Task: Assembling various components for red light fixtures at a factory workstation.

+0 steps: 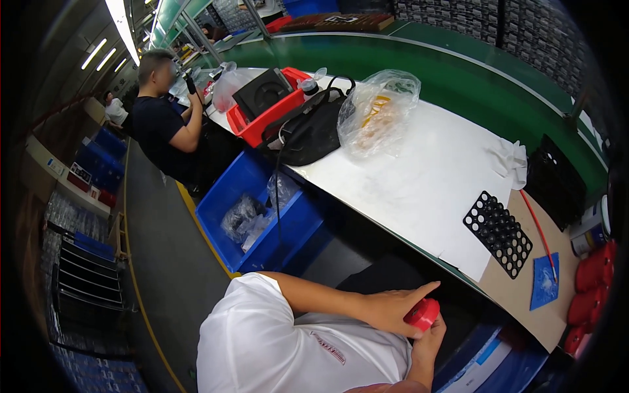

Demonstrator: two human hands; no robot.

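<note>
Close to my body, just off the table's near edge, a small red round object (424,314) sits between my two hands. It looks smooth and thick, but its exact kind does not show. My left hand (386,310) reaches across from the left and grips its near left side, with one digit sticking out above it. From below, my right hand (432,337) has its fingers wrapped round the lower right side. Part of the right fingers is hidden behind the object and the left hand.
On the white table (419,190) lie a clear plastic bag (380,111), a black bag (308,134), a red bin (262,121) and a black perforated tray (498,234). A blue crate (229,196) stands left of the table. A person (164,124) works farther left.
</note>
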